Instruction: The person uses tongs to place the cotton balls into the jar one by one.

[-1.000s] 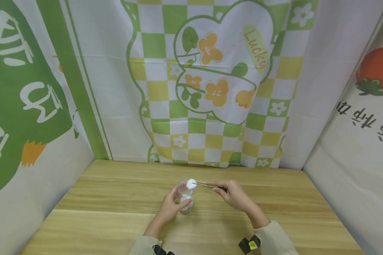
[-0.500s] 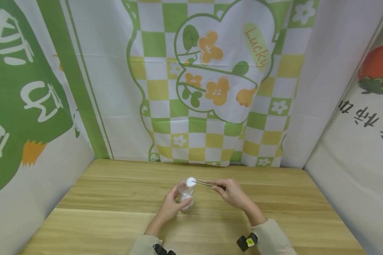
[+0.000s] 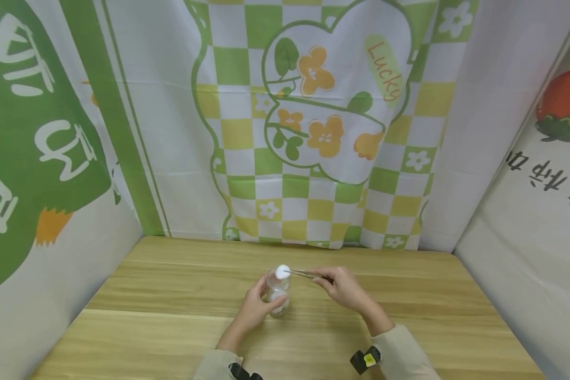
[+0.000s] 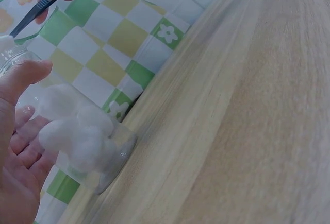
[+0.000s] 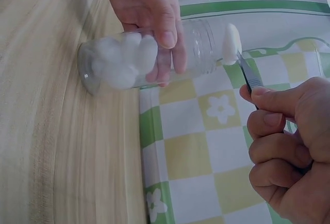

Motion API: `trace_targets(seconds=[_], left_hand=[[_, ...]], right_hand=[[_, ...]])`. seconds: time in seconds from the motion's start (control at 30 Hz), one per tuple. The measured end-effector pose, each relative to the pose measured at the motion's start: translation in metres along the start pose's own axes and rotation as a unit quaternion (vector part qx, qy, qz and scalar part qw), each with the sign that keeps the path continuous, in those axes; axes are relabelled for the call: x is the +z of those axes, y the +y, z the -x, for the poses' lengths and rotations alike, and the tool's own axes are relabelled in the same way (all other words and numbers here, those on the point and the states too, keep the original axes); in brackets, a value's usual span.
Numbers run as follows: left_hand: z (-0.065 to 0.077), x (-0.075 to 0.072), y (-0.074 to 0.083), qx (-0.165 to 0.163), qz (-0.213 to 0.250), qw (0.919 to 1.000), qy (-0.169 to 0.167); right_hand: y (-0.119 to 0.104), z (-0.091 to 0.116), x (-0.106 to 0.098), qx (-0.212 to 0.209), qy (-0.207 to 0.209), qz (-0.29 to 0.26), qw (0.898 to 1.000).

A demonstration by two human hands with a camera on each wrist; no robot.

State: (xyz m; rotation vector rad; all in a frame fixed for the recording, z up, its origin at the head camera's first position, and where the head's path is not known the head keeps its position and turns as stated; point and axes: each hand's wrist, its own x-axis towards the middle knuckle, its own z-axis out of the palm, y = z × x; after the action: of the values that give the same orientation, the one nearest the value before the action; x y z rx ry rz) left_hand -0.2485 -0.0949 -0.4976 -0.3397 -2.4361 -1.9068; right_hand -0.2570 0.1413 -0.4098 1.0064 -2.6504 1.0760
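A clear jar (image 3: 278,302) stands upright on the wooden table, its mouth uncovered. Fingers and thumb of my left hand (image 3: 254,308) wrap round its side. Several white cotton balls (image 4: 85,136) fill the lower part of the jar. My right hand (image 3: 345,290) pinches dark metal tweezers (image 5: 249,73), with the other fingers curled in toward the palm. Between the tweezer tips is one white cotton ball (image 5: 232,44), just above the jar's mouth. In the head view this cotton ball (image 3: 282,272) overlaps the rim's far side.
The wooden table (image 3: 180,295) reaches back to a green, white and yellow checked cloth (image 3: 294,211) hanging behind it. Printed cloths also hang at the left and right sides. A black wrist strap (image 3: 366,360) sits at the right sleeve.
The cotton ball in the tweezers has shifted slightly left over the jar's mouth, along with the right hand. The left hand keeps its hold on the jar.
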Motion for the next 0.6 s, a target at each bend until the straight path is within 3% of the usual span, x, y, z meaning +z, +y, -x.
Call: trace_targets(seconds=[0.37, 0.6], left_hand=[[-0.0005, -0.0004, -0.0034, 0.000, -0.006, 0.9999, -0.013], [0.0004, -0.0003, -0.0030, 0.001, 0.000, 1.0000, -0.006]], right_hand=[[-0.0007, -0.0009, 0.0024, 0.014, -0.047, 0.026, 0.998], [-0.0041, -0.0009, 0.0018, 0.031, -0.054, 0.006, 0.998]])
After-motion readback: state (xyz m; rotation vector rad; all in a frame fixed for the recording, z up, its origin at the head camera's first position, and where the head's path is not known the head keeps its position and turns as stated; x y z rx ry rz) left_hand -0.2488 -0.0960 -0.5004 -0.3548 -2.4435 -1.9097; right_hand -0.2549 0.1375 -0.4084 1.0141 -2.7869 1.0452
